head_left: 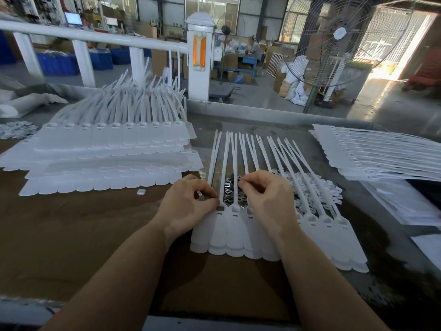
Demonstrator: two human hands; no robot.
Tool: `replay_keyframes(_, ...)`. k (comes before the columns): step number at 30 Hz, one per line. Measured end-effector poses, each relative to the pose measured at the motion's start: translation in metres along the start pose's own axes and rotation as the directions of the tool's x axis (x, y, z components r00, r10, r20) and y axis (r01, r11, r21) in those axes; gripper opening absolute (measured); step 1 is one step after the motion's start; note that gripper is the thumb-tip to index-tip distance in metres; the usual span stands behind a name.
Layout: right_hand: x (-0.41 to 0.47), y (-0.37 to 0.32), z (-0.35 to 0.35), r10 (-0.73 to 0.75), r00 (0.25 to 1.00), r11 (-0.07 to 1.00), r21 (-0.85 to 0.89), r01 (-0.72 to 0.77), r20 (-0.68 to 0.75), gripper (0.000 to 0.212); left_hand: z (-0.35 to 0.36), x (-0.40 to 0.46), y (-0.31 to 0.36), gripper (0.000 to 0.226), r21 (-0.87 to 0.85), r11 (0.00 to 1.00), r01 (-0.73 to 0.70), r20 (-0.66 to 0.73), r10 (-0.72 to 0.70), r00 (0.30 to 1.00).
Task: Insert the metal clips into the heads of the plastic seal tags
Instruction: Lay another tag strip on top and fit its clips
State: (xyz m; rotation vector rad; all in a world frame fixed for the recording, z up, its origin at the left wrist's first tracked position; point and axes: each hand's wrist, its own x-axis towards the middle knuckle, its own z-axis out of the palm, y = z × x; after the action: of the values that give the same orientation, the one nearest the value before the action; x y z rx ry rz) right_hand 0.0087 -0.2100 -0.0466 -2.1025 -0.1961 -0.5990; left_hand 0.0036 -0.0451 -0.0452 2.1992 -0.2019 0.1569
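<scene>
Lying across a brown work table [71,235], a joined row of white plastic seal tags [238,237] is seen with its flat rounded ends nearest the person and its thin tails fanned away. Both hands are held over the heads of the row. The left hand [188,206] is curled, its fingertips pinched together at the head of the leftmost tags; whether a clip is held there cannot be told. The right hand [265,197] is curled likewise, fingertips pinched just above a loose heap of small silvery metal clips [230,187] that lies beneath the tails. Stacked sheets of white tags [107,149] are piled to the left, and more flat sheets [381,154] to the right.
</scene>
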Motion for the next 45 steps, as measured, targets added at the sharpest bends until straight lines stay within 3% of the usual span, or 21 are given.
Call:
replay_keyframes(4, 0.001, -0.004, -0.004, 0.042, 0.999, 0.999, 0.01, -0.043, 0.016, 0.018, 0.0, 0.001, 0.001, 0.01, 0.002, 1.0, 0.002, 0.01, -0.002, 1.0)
replay_keyframes(7, 0.002, -0.01, -0.009, 0.045, 0.997, 0.999, -0.018, -0.044, 0.059, 0.015, 0.0, 0.001, 0.0, 0.011, 0.01, 1.0, -0.004, 0.013, 0.004, 1.0)
replay_keyframes(20, -0.005, -0.035, -0.026, 0.114, 0.924, 0.967, -0.254, -0.019, 0.366, 0.011, 0.0, -0.001, 0.0, 0.008, -0.039, 0.999, 0.004, 0.0, -0.004, 1.0)
replay_keyframes(33, -0.003, -0.035, -0.023, 0.156, 0.899, 0.93, -0.368, 0.007, 0.41, 0.011, 0.0, 0.0, -0.001, 0.012, -0.047, 0.999, 0.008, 0.006, -0.008, 1.0)
replay_keyframes(45, 0.002, -0.027, -0.024, 0.155, 0.94, 0.927, -0.374, -0.032, 0.303, 0.02, -0.001, 0.0, -0.001, 0.011, -0.028, 1.0, -0.003, 0.016, 0.004, 1.0)
